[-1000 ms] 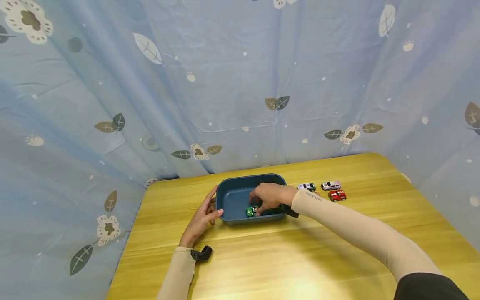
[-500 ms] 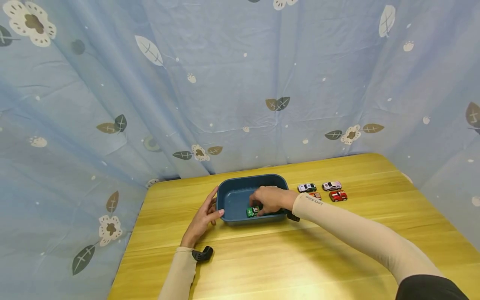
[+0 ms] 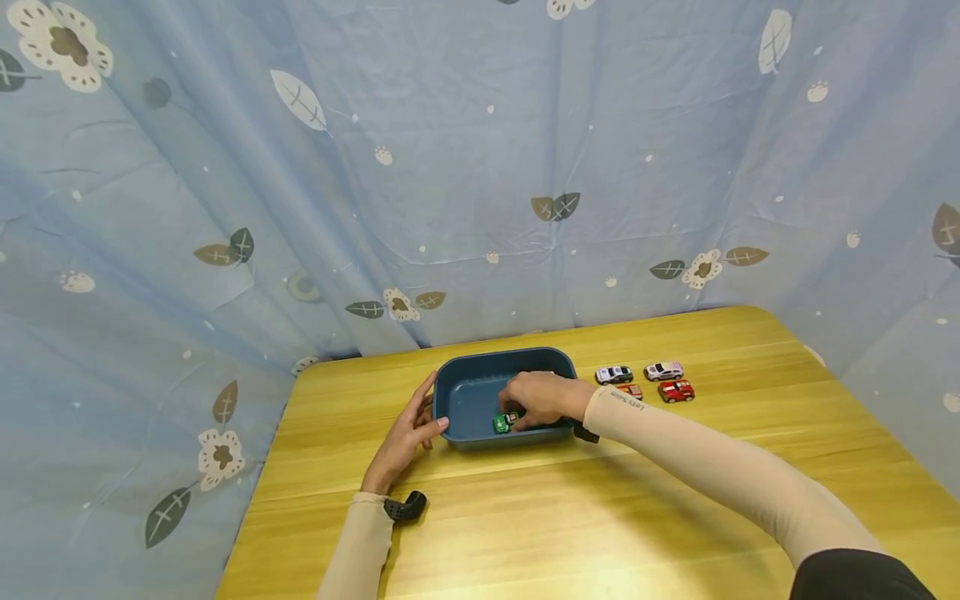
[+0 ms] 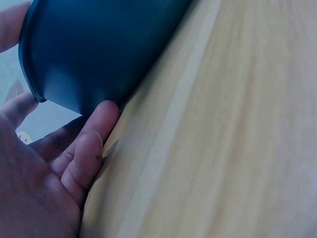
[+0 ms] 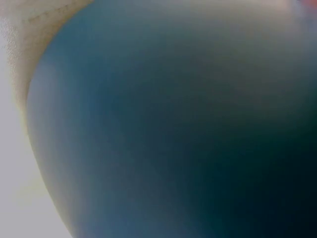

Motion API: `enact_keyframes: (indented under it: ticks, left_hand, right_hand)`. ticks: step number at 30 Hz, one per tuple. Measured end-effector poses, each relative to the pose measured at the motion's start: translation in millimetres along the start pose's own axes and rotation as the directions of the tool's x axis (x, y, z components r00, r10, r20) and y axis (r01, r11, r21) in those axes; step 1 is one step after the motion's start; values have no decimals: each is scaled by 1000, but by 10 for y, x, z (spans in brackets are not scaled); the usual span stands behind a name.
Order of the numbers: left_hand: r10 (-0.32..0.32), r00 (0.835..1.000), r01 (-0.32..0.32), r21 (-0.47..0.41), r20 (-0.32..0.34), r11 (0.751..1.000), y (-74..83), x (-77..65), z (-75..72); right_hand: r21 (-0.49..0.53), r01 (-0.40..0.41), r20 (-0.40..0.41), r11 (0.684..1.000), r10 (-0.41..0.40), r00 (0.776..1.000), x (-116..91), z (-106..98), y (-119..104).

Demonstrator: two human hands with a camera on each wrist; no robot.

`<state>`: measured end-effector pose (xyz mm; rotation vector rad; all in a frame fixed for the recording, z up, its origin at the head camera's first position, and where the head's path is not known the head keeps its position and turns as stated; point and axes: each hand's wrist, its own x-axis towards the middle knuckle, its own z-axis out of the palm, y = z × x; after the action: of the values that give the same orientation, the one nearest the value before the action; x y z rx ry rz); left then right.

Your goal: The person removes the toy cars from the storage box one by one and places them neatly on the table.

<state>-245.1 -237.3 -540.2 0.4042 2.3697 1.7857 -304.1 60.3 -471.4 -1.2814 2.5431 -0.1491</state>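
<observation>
A dark blue plastic bin [image 3: 459,437] stands on the table near its back edge. At the bin's left end my left hand [image 3: 402,440] grips it, thumb over the rim and the other fingers along the outside. The left wrist view shows several fingers [image 4: 106,116] against the bin's lower outer wall. My right hand [image 3: 546,397] reaches down into the bin and pinches a green toy car [image 3: 502,424] between thumb and fingers. That hand hides much of the bin's right half. In the right wrist view the bin's wall [image 5: 124,124] is a blur that hides the hand.
Right of the bin, toy cars lie on the wooden table [image 3: 487,533]: a white and green one [image 3: 613,375], a white one [image 3: 663,371], a red one [image 3: 677,391] and an orange one [image 3: 632,391] beside the right sleeve. A patterned blue curtain [image 3: 465,167] hangs behind.
Since one second ago the right forearm has shifted slightly, showing more of the orange car, and the right fingers have come closer about the green car. The left hand stays on the bin.
</observation>
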Motion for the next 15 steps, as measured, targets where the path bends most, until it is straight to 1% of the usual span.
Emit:
enact_keyframes:
  ticks: [3,8,11,15]
  left_hand:
    - [-2,1000,2,-5,7,1000,-3,2,-1]
    - [-8,1000,8,-21,16,1000,-10,-3,2]
    - [-8,1000,8,-18,14,1000,-9,-3,2]
    - [-10,1000,10,-18,11,1000,-6,4,-11]
  right_hand:
    - [-2,15,5,1000,-15,1000,-10,-10,-2]
    - [14,24,-17,1000,-24,1000,-31,-69,-7]
    - [39,23,-37,999,-22,999,-57,-142,-5]
    - [57,44,-62,997,-41,997,-123,-287,17]
